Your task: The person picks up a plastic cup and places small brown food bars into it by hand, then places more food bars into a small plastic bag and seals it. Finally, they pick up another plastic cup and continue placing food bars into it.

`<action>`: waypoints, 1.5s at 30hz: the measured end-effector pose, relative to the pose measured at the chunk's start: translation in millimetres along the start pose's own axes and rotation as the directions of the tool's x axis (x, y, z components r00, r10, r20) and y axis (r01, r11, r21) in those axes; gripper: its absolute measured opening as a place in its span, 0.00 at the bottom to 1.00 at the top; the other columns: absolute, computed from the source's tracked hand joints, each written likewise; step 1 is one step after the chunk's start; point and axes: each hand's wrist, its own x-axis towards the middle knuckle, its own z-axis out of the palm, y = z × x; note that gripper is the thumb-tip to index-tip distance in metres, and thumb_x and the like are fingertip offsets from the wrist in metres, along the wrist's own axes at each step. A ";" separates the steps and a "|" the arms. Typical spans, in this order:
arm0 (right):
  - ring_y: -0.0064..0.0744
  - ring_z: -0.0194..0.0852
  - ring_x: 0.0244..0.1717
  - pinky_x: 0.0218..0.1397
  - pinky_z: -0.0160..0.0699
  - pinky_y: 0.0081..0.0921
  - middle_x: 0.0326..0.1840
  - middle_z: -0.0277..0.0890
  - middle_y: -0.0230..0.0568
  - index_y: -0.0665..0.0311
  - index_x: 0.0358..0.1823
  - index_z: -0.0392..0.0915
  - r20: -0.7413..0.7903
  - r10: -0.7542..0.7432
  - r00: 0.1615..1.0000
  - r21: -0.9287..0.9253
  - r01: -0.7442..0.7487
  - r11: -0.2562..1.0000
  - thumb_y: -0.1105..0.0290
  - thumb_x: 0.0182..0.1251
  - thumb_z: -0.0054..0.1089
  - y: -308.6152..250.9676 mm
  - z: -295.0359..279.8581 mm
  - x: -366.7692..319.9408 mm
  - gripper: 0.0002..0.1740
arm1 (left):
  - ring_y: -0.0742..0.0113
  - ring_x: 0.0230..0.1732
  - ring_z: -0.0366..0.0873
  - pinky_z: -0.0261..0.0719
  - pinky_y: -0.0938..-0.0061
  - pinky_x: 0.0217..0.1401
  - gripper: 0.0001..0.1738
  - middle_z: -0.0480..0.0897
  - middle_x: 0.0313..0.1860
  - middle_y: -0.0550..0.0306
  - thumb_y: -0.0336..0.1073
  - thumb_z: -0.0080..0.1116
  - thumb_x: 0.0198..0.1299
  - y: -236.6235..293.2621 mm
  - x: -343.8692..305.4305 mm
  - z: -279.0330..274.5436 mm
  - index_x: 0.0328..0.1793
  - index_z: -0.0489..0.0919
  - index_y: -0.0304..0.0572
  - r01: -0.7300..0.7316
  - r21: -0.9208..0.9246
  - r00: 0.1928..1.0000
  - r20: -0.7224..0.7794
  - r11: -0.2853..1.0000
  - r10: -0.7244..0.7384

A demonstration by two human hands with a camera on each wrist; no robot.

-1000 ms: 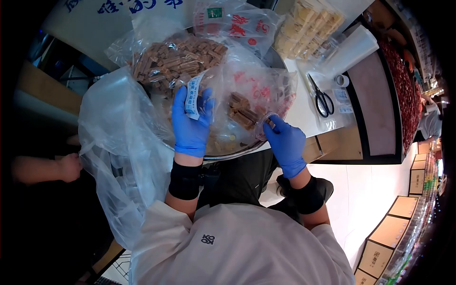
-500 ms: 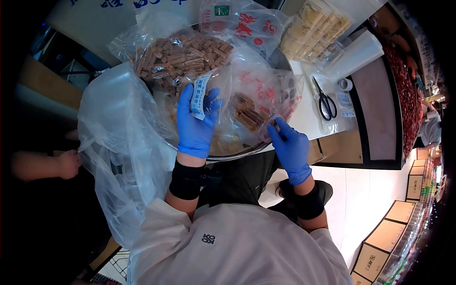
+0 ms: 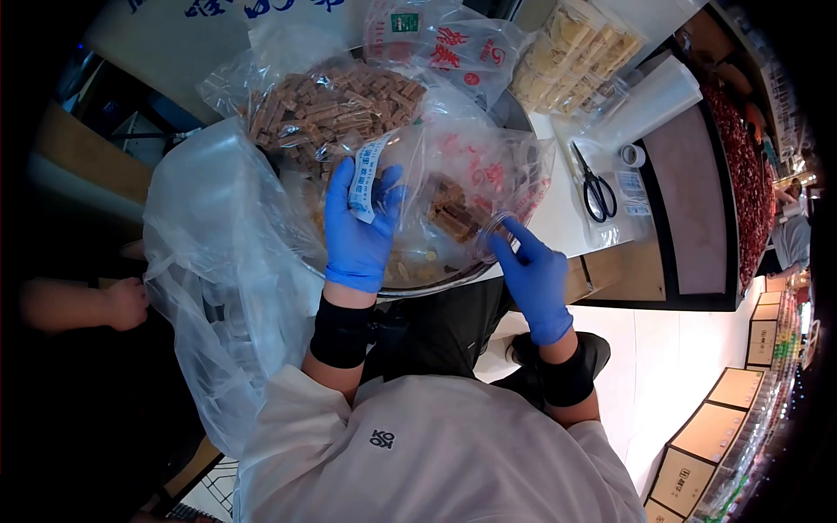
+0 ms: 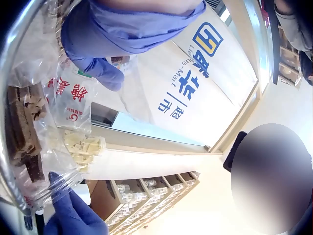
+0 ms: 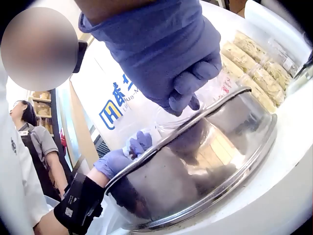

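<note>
In the head view the gloved left hand (image 3: 356,235) holds clear plastic by a white label (image 3: 369,179) with blue print, fingers curled behind it. To its right, brown sticks (image 3: 453,211) show through clear plastic. The gloved right hand (image 3: 536,283) pinches the clear round rim (image 3: 495,228) beside them with thumb and fingertips. The left wrist view shows the sticks (image 4: 23,132) and the right hand (image 4: 76,213) at the rim (image 4: 56,188). In the right wrist view the right hand (image 5: 166,54) has curled fingers above the metal basin (image 5: 195,181); some fingertips are hidden.
A bag of brown pieces (image 3: 336,105) lies in the basin (image 3: 418,288). On the right stand packs of pale food (image 3: 575,52), scissors (image 3: 597,187) and a tape roll (image 3: 631,155). A large clear bag (image 3: 218,253) hangs at left, near another person's hand (image 3: 128,303).
Since a second ago the hands and the things on the counter appear slightly further right in the head view. Both hands keep their hold; the right fingers look a little straighter.
</note>
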 end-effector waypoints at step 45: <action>0.51 0.76 0.24 0.31 0.74 0.41 0.23 0.77 0.51 0.56 0.67 0.62 0.551 -0.150 0.821 -0.014 0.189 0.982 0.62 0.63 0.50 18.0 -23.5 46.2 0.29 | 0.63 0.44 0.79 0.77 0.69 0.52 0.10 0.83 0.38 0.58 0.39 0.54 0.62 -0.7 -1.9 5.7 0.44 0.80 0.44 -0.006 0.031 0.999 -0.042 0.999 0.007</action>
